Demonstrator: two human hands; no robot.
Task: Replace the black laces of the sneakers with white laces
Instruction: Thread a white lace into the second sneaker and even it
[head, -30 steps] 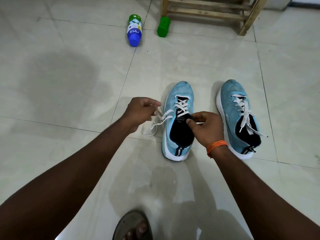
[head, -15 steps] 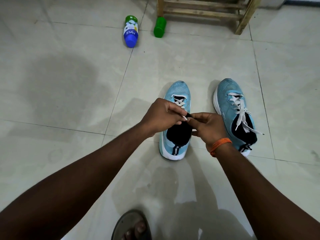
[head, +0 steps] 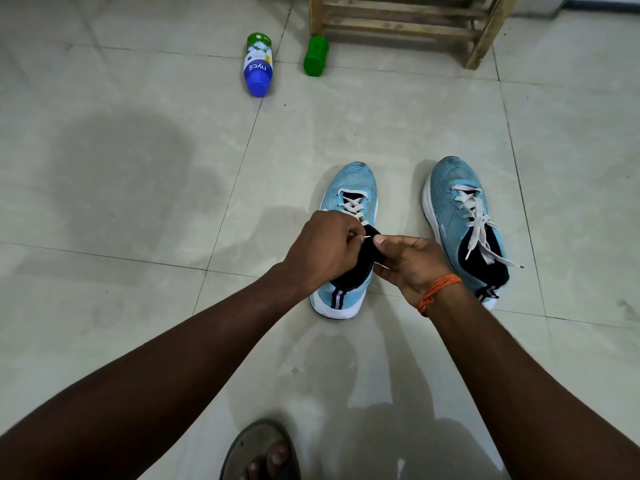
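Two light-blue sneakers side by side on the tiled floor (head: pixel 138 174), toes pointing away, small gap between them. Both hands down at the left sneaker (head: pixel 349 187), right over its black tongue (head: pixel 356 271). Left hand (head: pixel 325 247) curled up tight, grip pinching the tip end of the white lace (head: pixel 354 206) between thumb and forefinger, just a short bit of white poking out toward the other hand. Right hand (head: pixel 412 261) almost touching it, grip pinched on the black fabric at the top of the opening, thumb on top, fingers curled underneath. Hard to say from this angle whether tongue or collar edge. White lace crisscrossed through the lower eyelets, upper stretch hidden behind the left hand.

Right sneaker (head: pixel 450 181) just off to the side, untouched by either hand, laced with a second white lace (head: pixel 474 220). Loose ends flopped over the opening, one trailing out onto the floor on the outer side.

Orange thread (head: pixel 440 292) tied round the right wrist. Further back, a blue-and-white bottle (head: pixel 258 65) with a green end, plus a green bottle (head: pixel 316 56) close to the leg of a wooden rack (head: pixel 398 15). Down at the bottom edge, a foot in a grey sandal (head: pixel 261 452).
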